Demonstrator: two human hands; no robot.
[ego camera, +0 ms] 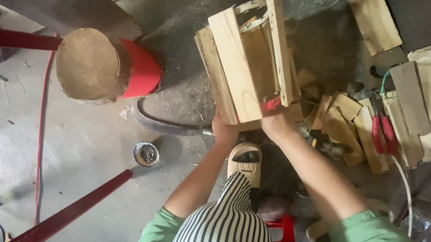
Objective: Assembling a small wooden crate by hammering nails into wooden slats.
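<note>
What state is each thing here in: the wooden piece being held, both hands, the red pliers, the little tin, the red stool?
Wooden crate: part-built, held tilted off the floor.
Left hand: gripping the crate's lower edge.
Right hand: closed on a red-handled tool against the crate.
Red pliers: lying unused on wood scraps.
Small tin: open, upright on the floor.
Red stool: tipped on its side.

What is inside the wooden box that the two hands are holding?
Through the open top of the wooden box, pale curved wood pieces show. The slats hide the rest. The left hand and right hand grip its lower end, beside something red.
</note>
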